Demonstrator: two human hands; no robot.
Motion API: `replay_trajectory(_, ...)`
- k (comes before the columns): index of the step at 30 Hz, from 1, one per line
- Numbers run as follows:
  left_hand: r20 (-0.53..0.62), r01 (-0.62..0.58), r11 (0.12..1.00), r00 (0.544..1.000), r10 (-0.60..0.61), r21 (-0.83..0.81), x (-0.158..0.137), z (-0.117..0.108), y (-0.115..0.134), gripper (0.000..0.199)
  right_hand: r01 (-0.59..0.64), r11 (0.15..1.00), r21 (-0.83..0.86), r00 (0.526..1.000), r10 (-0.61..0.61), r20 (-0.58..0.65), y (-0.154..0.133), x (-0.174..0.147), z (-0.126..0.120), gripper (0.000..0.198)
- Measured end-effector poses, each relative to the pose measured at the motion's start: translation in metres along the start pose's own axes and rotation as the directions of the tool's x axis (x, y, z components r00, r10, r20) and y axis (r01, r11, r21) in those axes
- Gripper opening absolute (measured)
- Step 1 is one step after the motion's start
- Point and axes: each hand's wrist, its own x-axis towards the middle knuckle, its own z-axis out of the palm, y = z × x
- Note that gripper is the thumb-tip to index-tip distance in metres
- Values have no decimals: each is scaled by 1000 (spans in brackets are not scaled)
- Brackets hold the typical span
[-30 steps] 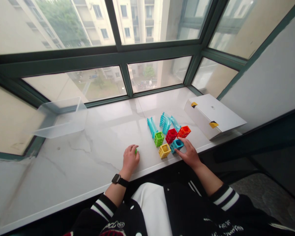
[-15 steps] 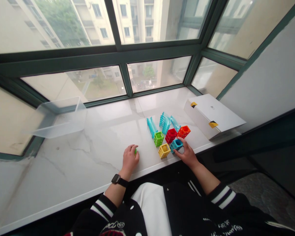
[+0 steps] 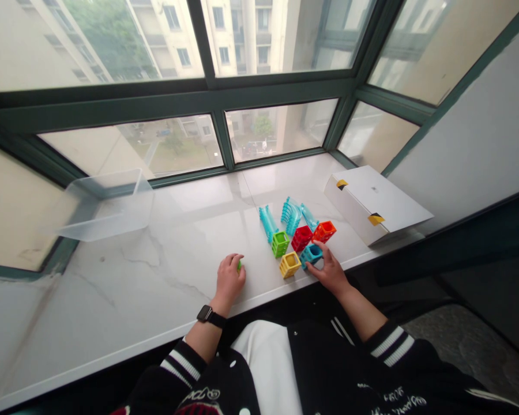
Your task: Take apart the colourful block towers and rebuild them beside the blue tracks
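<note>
My left hand rests on the white counter, its fingers curled round a small green piece that is mostly hidden. My right hand has thumb and fingers on either side of a blue block standing on the counter. Left of that block is a yellow block, with a green block behind it. A red block and an orange block stand just beyond the blue one. Three translucent blue track pieces lie behind: a straight one, a curved one and another.
A clear plastic bin sits at the far left of the counter. On the right, a white box with yellow-and-black tape stands by the wall. Green-framed windows border the back. The counter's front edge runs close to my body.
</note>
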Motion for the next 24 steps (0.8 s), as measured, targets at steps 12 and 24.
replay_trajectory(12,1,2,1000,1000,-2,-19,-1,1,-1,35,26,998,-59,999,-24,23,2,1,-4,73)
replay_trajectory(24,-5,5,1000,1000,-5,-23,-1,0,0,36,35,994,-101,999,-36,-15,-2,2,-10,100)
